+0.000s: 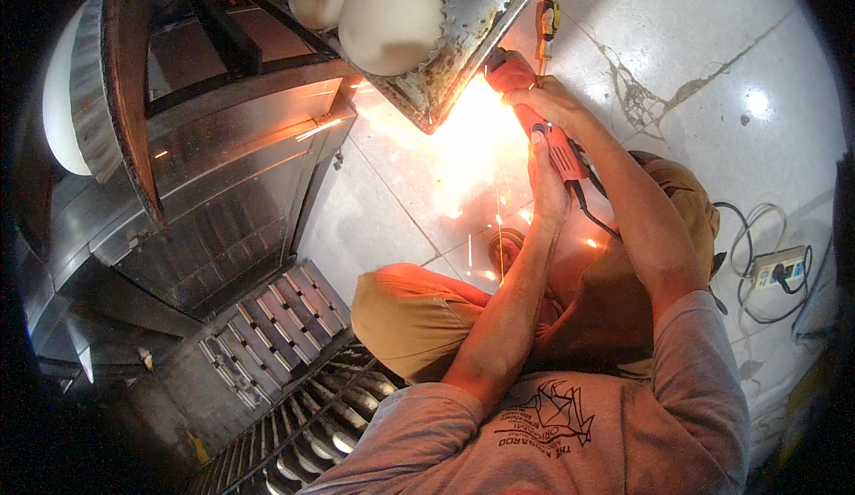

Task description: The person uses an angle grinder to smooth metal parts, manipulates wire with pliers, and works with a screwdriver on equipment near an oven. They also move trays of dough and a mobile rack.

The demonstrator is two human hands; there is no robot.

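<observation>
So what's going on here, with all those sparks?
A person is crouched on a tiled floor, holding a red angle grinder in both hands. The right hand grips near its head, the left hand holds the rear of the body. Its disc end meets the edge of a worn metal tray, throwing bright sparks. A power strip lies nearby.

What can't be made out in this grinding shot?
Head view:
- Grinder disc and contact point on the metal tray: washed out by spark glare.
- Right hand fingers: partly hidden behind the grinder.
- Left hand palm side: turned away.
- Power strip sockets: too small near the rim.
</observation>
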